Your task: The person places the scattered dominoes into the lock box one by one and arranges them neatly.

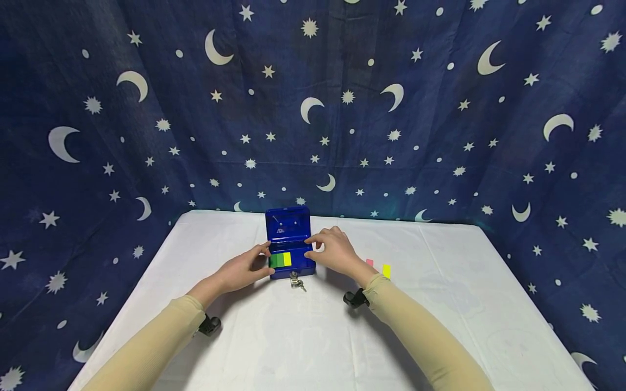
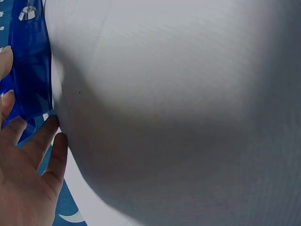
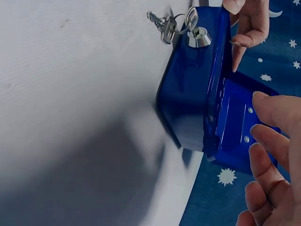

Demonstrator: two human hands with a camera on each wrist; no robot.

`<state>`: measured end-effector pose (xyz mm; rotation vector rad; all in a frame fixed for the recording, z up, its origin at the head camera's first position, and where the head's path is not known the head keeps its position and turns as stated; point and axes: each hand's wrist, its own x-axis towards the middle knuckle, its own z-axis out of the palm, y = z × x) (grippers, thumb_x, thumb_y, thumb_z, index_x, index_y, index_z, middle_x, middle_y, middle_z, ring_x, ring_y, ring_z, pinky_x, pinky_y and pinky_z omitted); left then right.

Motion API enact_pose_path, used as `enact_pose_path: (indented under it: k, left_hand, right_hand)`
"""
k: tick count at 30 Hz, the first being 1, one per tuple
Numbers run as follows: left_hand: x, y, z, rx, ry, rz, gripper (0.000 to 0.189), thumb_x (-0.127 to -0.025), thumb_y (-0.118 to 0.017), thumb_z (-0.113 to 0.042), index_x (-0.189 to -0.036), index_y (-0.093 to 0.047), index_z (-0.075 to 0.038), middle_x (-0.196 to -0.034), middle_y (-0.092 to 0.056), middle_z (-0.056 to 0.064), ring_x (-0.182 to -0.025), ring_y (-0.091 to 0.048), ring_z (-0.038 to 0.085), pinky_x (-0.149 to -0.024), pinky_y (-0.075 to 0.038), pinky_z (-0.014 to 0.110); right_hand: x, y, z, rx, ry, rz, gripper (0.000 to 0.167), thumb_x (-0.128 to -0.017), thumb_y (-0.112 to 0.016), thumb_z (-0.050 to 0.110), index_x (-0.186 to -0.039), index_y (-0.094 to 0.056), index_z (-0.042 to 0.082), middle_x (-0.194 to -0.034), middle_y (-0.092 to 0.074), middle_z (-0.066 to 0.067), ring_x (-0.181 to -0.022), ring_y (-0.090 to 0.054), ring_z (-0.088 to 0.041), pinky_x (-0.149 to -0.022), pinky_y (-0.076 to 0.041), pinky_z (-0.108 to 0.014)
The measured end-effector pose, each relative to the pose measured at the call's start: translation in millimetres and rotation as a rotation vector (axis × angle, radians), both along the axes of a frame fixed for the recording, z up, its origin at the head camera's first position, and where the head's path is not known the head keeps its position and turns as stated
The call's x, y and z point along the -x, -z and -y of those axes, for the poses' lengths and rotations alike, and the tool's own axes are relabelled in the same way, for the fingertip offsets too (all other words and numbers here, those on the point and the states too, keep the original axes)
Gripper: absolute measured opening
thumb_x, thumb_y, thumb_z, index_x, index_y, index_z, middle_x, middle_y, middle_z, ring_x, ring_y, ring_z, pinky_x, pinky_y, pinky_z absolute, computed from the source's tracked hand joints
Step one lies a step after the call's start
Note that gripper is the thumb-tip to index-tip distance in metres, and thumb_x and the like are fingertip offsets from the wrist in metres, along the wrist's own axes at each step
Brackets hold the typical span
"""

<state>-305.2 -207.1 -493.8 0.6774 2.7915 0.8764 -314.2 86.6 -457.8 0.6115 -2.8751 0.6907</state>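
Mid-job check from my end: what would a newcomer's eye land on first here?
Probably the dark blue cloth printed with white moons and stars, filling the background behind the white-covered table. Next, the shiny, open-lidded blue box standing on that table between the person's left hand and right hand. Then the silver metal keys at the round metal lock on the box's front.

The box is deep blue, the strips in it green and yellow, the keys silvery, the sleeves beige, the tablecloth white, the curtain navy with pale moons, stars and dots.
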Motion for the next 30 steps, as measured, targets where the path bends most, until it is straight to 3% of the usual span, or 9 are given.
enact_pose_path:
  k: [10,19,30]
  left_hand:
    - [0.6,-0.1,-0.5,0.0,0.008,-0.009,0.078,-0.096,-0.064,-0.053,-0.159,-0.031,-0.021,-0.146,-0.054,-0.001,-0.144,-0.041,0.028,-0.111,-0.035,0.058]
    - [0.8,0.5,-0.2,0.005,0.018,-0.011,0.082,-0.097,-0.064,-0.054,-0.161,-0.026,-0.02,-0.143,-0.055,-0.003,-0.144,-0.04,0.027,-0.112,-0.034,0.057]
    - [0.0,0.3,-0.1,0.003,0.018,-0.01,0.083,-0.096,-0.063,-0.056,-0.161,-0.026,-0.021,-0.143,-0.055,-0.004,-0.144,-0.041,0.026,-0.111,-0.035,0.057]
  right_hand:
    - [-2.5,4.1,-17,0.017,0.035,-0.009,0.038,-0.087,-0.078,0.045,-0.121,-0.075,0.027,-0.089,-0.058,0.013,-0.094,-0.045,-0.017,-0.087,-0.037,-0.038]
    - [-7.0,4.5,-35,0.042,0.031,-0.046,0.038,-0.086,-0.079,0.041,-0.12,-0.076,0.023,-0.09,-0.062,0.006,-0.093,-0.047,-0.018,-0.086,-0.038,-0.039]
    - [-15.5,5.1,-61,0.058,0.062,-0.028,0.039,-0.087,-0.078,0.04,-0.122,-0.075,0.022,-0.098,-0.066,0.003,-0.097,-0.049,-0.02,-0.087,-0.04,-0.041]
